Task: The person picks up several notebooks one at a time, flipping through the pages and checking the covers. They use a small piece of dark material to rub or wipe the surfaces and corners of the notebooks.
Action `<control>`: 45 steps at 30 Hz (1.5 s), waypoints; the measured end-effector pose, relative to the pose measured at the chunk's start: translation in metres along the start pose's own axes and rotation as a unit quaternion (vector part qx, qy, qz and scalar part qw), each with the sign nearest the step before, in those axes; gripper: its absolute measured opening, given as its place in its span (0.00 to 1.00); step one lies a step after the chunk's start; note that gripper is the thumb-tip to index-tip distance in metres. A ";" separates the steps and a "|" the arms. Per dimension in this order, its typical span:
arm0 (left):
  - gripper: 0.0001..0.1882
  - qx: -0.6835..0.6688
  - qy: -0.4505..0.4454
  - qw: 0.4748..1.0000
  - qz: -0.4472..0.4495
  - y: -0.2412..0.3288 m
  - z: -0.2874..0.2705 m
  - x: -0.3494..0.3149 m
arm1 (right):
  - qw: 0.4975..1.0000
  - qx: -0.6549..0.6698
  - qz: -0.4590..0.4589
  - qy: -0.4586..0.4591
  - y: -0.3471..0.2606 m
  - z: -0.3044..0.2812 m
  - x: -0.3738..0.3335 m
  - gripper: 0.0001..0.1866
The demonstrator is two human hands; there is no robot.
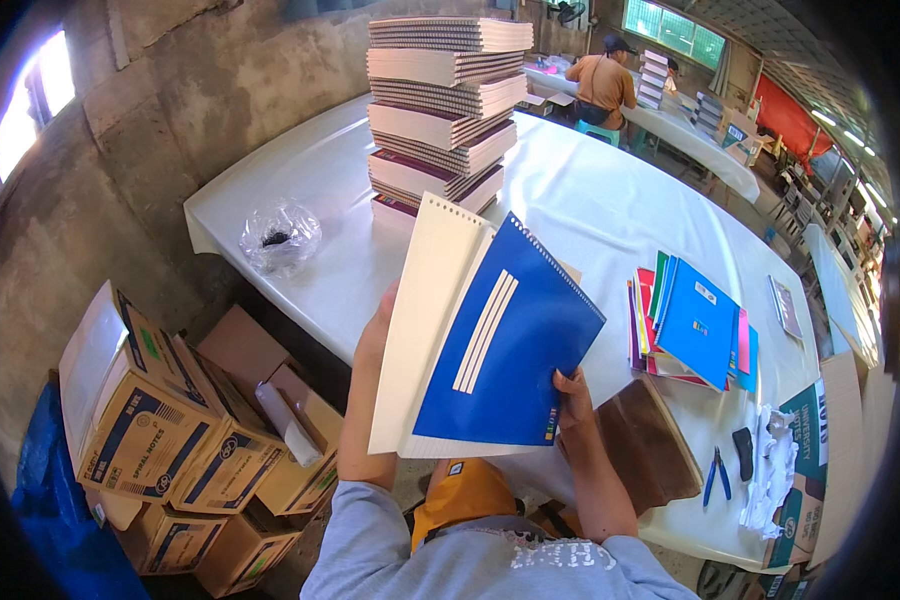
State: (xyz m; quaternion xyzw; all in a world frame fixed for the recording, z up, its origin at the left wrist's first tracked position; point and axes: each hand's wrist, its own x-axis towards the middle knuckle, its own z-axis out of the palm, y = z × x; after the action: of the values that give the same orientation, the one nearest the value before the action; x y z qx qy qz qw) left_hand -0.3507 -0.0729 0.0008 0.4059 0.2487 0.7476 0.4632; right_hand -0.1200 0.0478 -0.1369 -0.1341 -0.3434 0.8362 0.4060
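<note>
Between my hands, above the table's near edge, is an unbound notebook: a block of white punched sheets (420,320) and a glossy blue cover (510,350) with small holes along one edge. My right hand (573,402) grips the cover's lower right side, thumb on its front. My left hand (378,318) holds the white sheets from the left; most of its fingers are hidden behind them. Beyond stands a tall stack of spiral notebooks (445,110). To the right lies a loose pile of coloured covers (698,320), blue, green, red and pink.
On the white-covered table (590,200) are a clear plastic bag (282,238), blue-handled pliers (716,477), crumpled white wrapping (770,470) and a brown board (648,445). Cardboard boxes (155,440) are piled at left. A person (602,85) sits at a far table.
</note>
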 end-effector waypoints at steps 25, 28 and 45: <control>0.49 -0.137 0.012 0.990 -0.031 0.009 0.038 -0.001 | 0.999 0.030 0.023 -0.004 0.007 -0.006 -0.007 0.26; 0.46 -0.154 -0.079 0.984 -0.034 0.012 0.022 0.003 | 1.000 0.010 0.022 0.015 0.009 0.001 -0.009 0.25; 0.41 -0.311 -0.323 0.893 0.029 -0.026 -0.011 0.015 | 0.997 0.069 0.022 -0.036 0.015 0.007 -0.013 0.25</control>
State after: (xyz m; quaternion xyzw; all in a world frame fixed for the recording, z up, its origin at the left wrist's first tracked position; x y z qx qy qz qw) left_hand -0.3512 -0.0481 -0.0193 0.4674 -0.1725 0.6274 0.5984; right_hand -0.1244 0.0281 -0.1424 -0.0832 -0.2958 0.8708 0.3838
